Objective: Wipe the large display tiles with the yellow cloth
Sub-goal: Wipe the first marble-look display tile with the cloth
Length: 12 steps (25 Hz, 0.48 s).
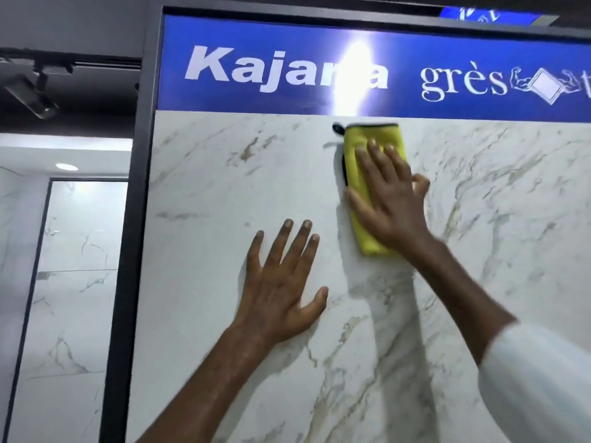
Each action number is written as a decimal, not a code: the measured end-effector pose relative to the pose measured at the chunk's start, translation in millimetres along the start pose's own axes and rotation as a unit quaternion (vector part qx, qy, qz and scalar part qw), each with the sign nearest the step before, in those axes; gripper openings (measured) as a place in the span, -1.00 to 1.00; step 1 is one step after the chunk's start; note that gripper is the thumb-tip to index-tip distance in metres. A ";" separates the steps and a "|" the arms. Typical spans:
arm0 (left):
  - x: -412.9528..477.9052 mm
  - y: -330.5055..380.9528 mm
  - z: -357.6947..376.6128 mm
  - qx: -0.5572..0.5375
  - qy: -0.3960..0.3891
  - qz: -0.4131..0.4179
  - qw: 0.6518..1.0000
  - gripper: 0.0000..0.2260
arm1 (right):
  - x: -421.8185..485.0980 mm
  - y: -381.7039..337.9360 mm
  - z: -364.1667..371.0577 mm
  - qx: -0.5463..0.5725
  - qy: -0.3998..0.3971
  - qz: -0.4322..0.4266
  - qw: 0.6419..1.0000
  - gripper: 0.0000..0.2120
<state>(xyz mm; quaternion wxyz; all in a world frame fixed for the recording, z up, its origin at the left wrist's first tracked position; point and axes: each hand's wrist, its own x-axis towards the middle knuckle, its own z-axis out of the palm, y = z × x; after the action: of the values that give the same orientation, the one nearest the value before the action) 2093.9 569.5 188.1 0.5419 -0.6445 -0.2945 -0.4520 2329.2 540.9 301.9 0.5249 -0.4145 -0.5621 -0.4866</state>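
White sleeve [540, 385] nearest, lower rt, on the rt arm reaching up & across. Rt hand [390, 199] flat on yellow cloth [361, 145], fingers straight & close together, pressing the folded cloth against the marble-look display tile [208, 193]. Thumb out past the cloth's rt edge, on or just off the tile, can't tell which. No fingers curled round the cloth, so pressed, not gripped. Cloth high on the tile, upper middle, top edge just below the blue header sign [256, 36], black hang loop [337, 127] sticking out at its top-left corner. Left hand [281, 282] lower & to the left, apart from the cloth, fingers spread wide, palm flat on the same tile, holding nothing; prob. bracing. Progress, as a guess: mid-wipe along the top strip of this tile; slight blur at the cloth's top edge fits a stroke under way. No streaks, dust or wet marks visible, so can't say which parts are done. Likely left: tile area below & to the rt, plus the neighbouring tile panel [73, 235] past the dark frame [128, 251] at left, if that counts.
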 end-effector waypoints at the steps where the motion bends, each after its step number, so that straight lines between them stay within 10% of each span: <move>1: 0.0 -0.1 1.7 0.008 -0.004 -0.001 1.000 -0.30 | -29.0 1.5 1.9 -0.012 0.009 -0.024 1.000 -0.33; 12: -6.5 -0.5 4.4 0.026 -0.009 0.003 1.000 -0.33 | -3.9 2.0 1.2 -0.003 0.001 -0.053 0.999 -0.33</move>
<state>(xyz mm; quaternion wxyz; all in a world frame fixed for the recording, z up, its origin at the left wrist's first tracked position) 2091.9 574.6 182.5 0.5574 -0.6352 -0.3084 -0.4369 2331.3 542.6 298.4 0.4974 -0.3852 -0.5815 -0.5158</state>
